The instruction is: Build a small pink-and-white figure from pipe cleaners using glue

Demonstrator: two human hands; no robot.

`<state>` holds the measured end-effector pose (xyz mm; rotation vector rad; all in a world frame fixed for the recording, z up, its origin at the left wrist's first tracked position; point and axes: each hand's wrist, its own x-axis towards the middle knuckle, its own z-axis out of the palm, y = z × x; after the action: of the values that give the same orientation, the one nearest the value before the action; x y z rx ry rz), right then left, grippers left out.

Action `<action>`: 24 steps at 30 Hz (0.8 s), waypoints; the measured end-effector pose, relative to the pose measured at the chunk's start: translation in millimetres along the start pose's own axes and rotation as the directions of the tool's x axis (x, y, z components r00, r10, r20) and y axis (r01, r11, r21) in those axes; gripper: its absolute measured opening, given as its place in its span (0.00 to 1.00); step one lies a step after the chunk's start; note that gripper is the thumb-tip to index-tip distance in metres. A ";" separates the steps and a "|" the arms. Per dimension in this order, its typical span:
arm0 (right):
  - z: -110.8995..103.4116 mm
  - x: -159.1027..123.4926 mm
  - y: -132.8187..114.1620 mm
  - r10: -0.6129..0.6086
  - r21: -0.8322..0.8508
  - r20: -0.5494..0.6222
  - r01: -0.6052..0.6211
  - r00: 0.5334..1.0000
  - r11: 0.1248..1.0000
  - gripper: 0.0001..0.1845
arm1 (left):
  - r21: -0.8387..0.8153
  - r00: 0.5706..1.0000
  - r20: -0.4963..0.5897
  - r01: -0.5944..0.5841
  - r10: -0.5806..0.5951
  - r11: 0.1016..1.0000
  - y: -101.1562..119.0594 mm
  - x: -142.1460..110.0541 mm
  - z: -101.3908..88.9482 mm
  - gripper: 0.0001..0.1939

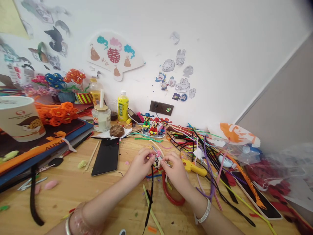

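Both hands meet over the middle of the wooden desk (102, 195). My left hand (140, 164) and my right hand (175, 170) pinch a small pipe-cleaner figure (157, 159), pink, white and black, held between their fingertips. A black pipe cleaner (149, 199) hangs down from the figure towards me. A red loop of pipe cleaner (171, 195) lies under my right wrist, which wears a silver bracelet (205, 212).
A black phone (106, 156) lies left of the hands. A yellow glue gun (193, 167) and a heap of coloured pipe cleaners (207, 147) lie to the right. Three finished little figures (154, 126), a glass jar (101, 117), a yellow bottle (123, 106) stand near the wall. A paper cup (19, 118) is at far left.
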<state>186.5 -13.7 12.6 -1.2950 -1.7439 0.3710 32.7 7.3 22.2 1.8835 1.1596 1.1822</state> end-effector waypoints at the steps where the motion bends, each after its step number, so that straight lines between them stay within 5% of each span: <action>1: 0.1 0.0 0.2 0.002 0.009 0.003 -0.002 1.000 1.000 0.06 | -0.001 1.000 -0.001 0.000 0.000 1.000 0.2 -0.3 0.0 0.11; 24: -1.0 1.2 -6.2 0.049 0.051 0.038 -0.051 0.998 0.997 0.07 | -0.053 1.000 -0.016 -0.002 0.001 0.999 0.3 1.3 -0.2 0.11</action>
<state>183.5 -15.5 17.9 -1.3037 -1.7230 0.4689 32.8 8.3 23.0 1.8385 1.1244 1.2192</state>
